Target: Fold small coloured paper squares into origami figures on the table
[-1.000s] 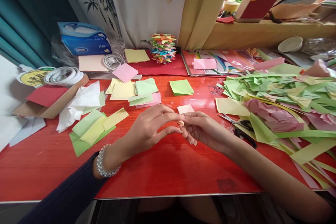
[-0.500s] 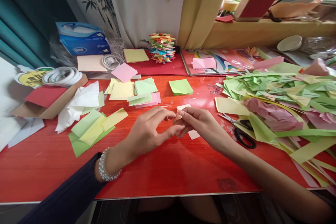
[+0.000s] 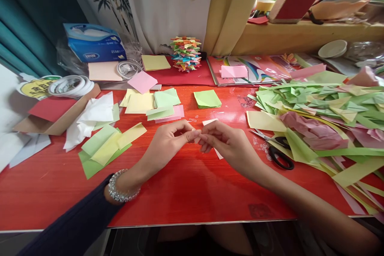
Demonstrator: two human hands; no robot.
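Over the middle of the red table my left hand (image 3: 169, 144) and my right hand (image 3: 229, 140) meet fingertip to fingertip. Both pinch a small pale pink piece of paper (image 3: 197, 140), mostly hidden by the fingers. A pale pink sheet (image 3: 218, 153) lies partly under my right hand. Just beyond the hands is a stack of green squares (image 3: 207, 99). Pink squares (image 3: 170, 114) and mint green squares (image 3: 167, 98) lie up and left of them.
Black-handled scissors (image 3: 280, 156) lie right of my right hand, beside a heap of folded green papers (image 3: 318, 100). Yellow and green sheets (image 3: 106, 150) are at left. A layered paper ornament (image 3: 186, 54) stands at the back, a blue tissue pack (image 3: 94, 44) back left.
My left fingertips have closed together and now meet my right fingertips. My right hand has turned slightly, its fingers more curled. The small paper is now pinched between both hands.
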